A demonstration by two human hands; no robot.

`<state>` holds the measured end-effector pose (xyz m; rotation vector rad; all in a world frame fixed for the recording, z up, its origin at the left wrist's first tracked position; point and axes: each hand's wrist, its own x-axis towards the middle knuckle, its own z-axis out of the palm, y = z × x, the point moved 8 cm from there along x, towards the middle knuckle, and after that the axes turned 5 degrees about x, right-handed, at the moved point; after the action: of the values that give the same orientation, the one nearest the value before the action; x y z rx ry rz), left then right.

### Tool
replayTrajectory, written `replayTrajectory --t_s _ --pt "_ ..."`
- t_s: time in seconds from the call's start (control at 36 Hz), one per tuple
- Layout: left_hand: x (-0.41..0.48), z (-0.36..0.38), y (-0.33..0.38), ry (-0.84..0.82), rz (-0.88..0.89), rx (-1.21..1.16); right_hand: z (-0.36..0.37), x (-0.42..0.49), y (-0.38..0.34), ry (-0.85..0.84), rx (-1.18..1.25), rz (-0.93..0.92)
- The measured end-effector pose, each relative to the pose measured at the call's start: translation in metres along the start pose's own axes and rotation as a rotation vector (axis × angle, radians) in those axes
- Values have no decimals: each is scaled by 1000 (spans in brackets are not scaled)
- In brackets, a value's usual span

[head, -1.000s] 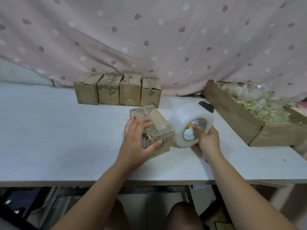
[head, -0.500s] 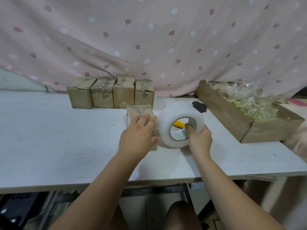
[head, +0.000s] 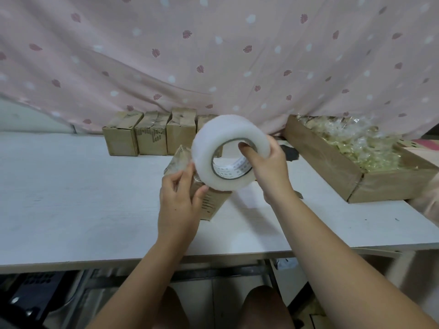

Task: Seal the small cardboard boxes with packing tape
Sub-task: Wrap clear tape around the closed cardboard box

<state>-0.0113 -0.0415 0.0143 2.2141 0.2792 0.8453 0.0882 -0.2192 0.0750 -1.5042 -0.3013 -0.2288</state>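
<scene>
Four small boxes (head: 152, 136) seem to stand in a row at the back of the white table (head: 71, 198), just under a hanging pink cloth (head: 213, 55) printed with leaves and dots, though the fourth shows only a corner behind the tape roll (head: 206, 148). Nearer the middle of the table a fifth box (head: 213, 205) rests askew, its top glossy with tape and largely covered by the roll. The right hand (head: 268, 172) grips the roll, thumb through the core, fingers wrapped round the outside, holding it raised over that box. The left hand (head: 180, 205) curls on the box's near corner, thumb on its printed side; whether its fingertips also pinch a tape end is unclear. To the right lies a shallow cardboard tray (head: 332, 167) of crinkled clear packets, cut off at the frame edge. A dark object (head: 291, 153) behind the right hand is hard to identify
</scene>
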Motion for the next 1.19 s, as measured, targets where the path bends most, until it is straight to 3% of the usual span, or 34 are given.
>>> replayTrajectory --t_s 0.14,0.25,0.33,0.47,0.64,0.86,1.19 --pt "5 -11 -11 -67 34 20 19 -4 4 -89 -35 -27" --pt "12 -17 -15 -114 132 -19 38 -12 22 -259 22 92" --pt "16 -19 -21 -133 86 -118 57 -30 35 -408 31 183" --pt "12 -22 -45 -106 33 -196 72 -36 27 -384 -193 105" --pt "10 -26 -48 -121 100 -88 73 -31 15 -341 -425 25" --pt "11 -31 -32 -76 201 -8 64 -23 23 -341 -201 149" --pt "11 -22 -41 -107 215 57 43 -4 17 -214 -145 145"
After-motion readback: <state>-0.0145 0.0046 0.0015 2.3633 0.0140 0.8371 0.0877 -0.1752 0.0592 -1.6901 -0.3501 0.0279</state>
